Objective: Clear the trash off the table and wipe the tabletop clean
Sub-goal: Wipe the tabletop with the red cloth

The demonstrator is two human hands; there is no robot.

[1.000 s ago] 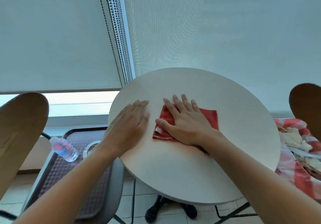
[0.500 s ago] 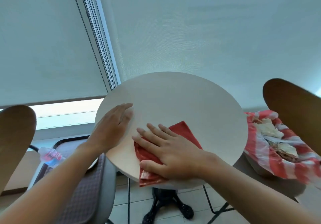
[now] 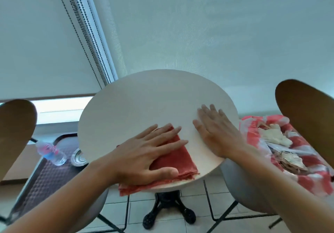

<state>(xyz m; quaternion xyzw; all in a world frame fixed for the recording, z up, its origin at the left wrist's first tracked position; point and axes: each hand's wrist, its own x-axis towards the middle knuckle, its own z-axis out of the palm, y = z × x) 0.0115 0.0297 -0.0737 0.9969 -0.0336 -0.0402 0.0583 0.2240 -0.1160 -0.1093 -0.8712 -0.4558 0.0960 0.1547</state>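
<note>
Pressing flat on the red cloth is the left hand, fingers straight and spread, thumb lying along the cloth's near side; grip is wide, nothing curled round the fabric. Cloth is folded in several layers and sits at the near edge of the round white surface, with its near-left corner hanging over the rim. Right hand lies palm down on the bare surface just right of the cloth, near the right edge, fingers straight and slightly fanned, grip wide, holding nothing. The two hands are close but apart, with a strip of bare surface between them. Off the surface on the right, a red-and-white striped plastic bag sits open on a grey chair seat, with crumpled paper trash inside it. That chair's brown wooden back stands at the far right. On the left, a second brown chair back shows, and a dark textured tray rests on that chair's seat. A small clear water bottle with a pink label lies on its side on the tray, and a metal dish sits just beside it, partly hidden under the surface's rim. Black cast base of the surface stands on the tiled floor. White roller blinds with bead chains fill the background.
</note>
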